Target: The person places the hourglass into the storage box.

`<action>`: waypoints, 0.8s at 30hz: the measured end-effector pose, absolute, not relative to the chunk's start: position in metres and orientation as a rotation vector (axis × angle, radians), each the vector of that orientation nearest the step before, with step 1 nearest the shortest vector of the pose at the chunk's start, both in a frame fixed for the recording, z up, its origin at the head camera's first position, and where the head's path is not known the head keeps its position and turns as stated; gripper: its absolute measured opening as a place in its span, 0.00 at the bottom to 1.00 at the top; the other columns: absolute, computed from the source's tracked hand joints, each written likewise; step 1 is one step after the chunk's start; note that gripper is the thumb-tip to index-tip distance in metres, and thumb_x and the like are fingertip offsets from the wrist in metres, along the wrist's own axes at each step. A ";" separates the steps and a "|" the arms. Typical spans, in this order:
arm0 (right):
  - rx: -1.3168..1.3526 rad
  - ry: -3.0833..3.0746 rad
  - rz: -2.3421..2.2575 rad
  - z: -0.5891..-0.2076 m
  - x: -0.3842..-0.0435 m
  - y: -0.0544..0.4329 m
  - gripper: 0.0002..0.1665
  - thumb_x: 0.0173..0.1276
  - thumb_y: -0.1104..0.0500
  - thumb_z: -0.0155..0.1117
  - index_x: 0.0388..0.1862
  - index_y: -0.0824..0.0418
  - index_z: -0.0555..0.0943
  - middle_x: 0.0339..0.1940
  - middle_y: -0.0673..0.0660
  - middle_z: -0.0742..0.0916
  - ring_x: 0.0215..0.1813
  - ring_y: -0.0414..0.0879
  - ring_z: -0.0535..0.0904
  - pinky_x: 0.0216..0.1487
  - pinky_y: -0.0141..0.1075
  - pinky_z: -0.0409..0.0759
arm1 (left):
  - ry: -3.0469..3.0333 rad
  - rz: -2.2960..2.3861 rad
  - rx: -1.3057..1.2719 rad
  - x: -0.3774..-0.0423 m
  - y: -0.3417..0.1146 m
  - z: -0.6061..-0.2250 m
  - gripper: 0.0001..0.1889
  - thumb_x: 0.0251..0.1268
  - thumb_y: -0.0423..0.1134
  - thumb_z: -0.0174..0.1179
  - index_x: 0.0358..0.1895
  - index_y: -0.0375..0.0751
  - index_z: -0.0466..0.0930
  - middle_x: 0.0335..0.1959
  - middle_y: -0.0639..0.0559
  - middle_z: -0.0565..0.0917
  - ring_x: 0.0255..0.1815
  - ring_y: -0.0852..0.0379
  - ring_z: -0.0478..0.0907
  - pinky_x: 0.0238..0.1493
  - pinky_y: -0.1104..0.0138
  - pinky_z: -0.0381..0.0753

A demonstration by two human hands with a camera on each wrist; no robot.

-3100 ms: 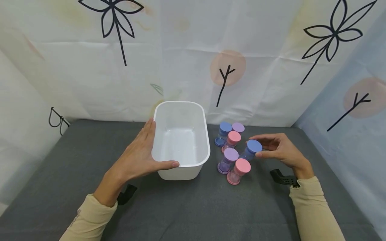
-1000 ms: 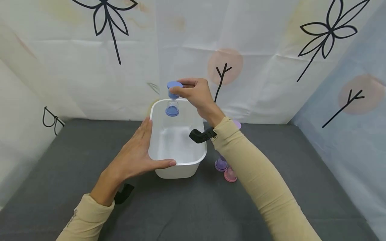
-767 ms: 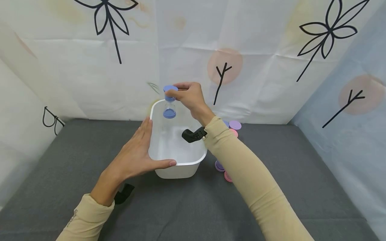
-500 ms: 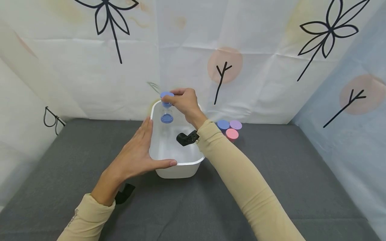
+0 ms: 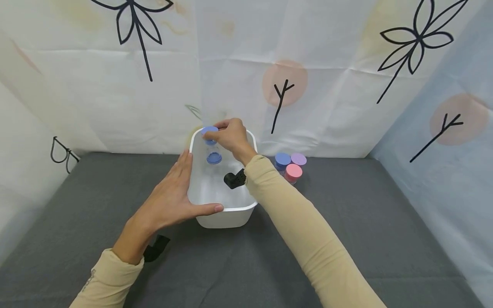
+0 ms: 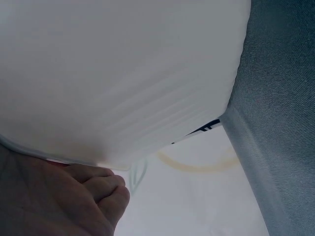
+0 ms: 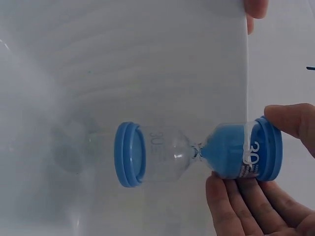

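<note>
My right hand [image 5: 232,137] pinches a blue-capped sand timer [image 7: 197,151] by its upper cap, thumb on one side and fingers on the other. The timer is upright, its lower cap inside the white plastic bin [image 5: 226,221]. Blue sand shows in the upper bulb, and "30" is printed on the glass. My left hand [image 5: 163,201] rests against the bin's left side, fingers straight along the rim and thumb stretched across the near rim. In the left wrist view, the left fingers [image 6: 101,187] lie at the bin's edge.
Right of the bin stand more sand timers: one with a dark blue cap [image 5: 283,159], one purple [image 5: 298,159] and one pink [image 5: 293,172]. My right sleeve [image 5: 304,226] crosses in front of that area. A patterned white cloth [image 5: 327,107] backs the grey table [image 5: 385,222].
My right hand took the blue sand timer from the group on the right, carried it left over the bin and has lowered it inside. The left hand has stayed at the bin.
</note>
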State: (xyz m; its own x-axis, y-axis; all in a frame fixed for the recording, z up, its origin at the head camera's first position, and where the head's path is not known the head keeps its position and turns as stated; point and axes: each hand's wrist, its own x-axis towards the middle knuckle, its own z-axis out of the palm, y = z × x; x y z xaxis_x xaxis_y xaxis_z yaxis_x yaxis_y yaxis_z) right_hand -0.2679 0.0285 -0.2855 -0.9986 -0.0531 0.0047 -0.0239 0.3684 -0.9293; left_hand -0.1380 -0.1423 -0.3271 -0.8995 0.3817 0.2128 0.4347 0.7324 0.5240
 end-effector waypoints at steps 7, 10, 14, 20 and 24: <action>-0.071 2.613 -1.595 -0.288 -0.270 0.028 0.27 0.56 0.58 0.81 0.53 0.65 0.85 0.43 0.54 0.88 0.45 0.45 0.84 0.49 0.34 0.81 | -2.887 -0.880 -0.639 -0.138 -0.142 -0.327 0.73 0.48 0.74 0.69 0.82 0.38 0.29 0.83 0.48 0.33 0.83 0.45 0.37 0.75 0.41 0.53; -0.069 2.608 -1.553 -0.289 -0.270 0.027 0.27 0.55 0.58 0.82 0.54 0.64 0.86 0.44 0.55 0.88 0.47 0.46 0.83 0.52 0.35 0.80 | -2.887 -0.879 -0.639 -0.138 -0.142 -0.327 0.73 0.48 0.74 0.69 0.82 0.38 0.29 0.83 0.49 0.32 0.83 0.45 0.37 0.74 0.41 0.53; -0.096 2.600 -1.500 -0.291 -0.271 0.026 0.27 0.55 0.58 0.83 0.53 0.64 0.86 0.44 0.54 0.88 0.49 0.47 0.82 0.54 0.37 0.80 | -2.855 -0.888 -0.660 -0.138 -0.143 -0.328 0.73 0.48 0.73 0.70 0.82 0.40 0.28 0.84 0.49 0.32 0.83 0.45 0.37 0.74 0.41 0.54; -0.153 2.586 -1.414 -0.293 -0.272 0.027 0.28 0.54 0.60 0.83 0.53 0.66 0.85 0.44 0.55 0.88 0.49 0.48 0.81 0.52 0.37 0.79 | -2.845 -0.888 -0.668 -0.138 -0.142 -0.329 0.73 0.48 0.73 0.69 0.82 0.41 0.27 0.84 0.50 0.32 0.83 0.46 0.37 0.74 0.41 0.54; -0.190 2.577 -1.394 -0.295 -0.272 0.027 0.31 0.53 0.62 0.83 0.56 0.69 0.84 0.46 0.57 0.87 0.50 0.48 0.81 0.53 0.36 0.79 | -2.832 -0.888 -0.672 -0.138 -0.142 -0.329 0.73 0.48 0.73 0.70 0.82 0.40 0.28 0.84 0.49 0.33 0.83 0.46 0.38 0.73 0.41 0.55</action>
State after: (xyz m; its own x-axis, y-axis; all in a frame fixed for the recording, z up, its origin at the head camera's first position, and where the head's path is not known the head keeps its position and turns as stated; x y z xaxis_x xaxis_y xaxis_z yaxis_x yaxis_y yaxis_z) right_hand -0.2725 0.0271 -0.2948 -0.9707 -0.2092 -0.1184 -0.0153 0.5455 -0.8380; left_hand -0.1380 -0.1417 -0.3285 -0.8979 0.3811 0.2205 0.4387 0.7329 0.5200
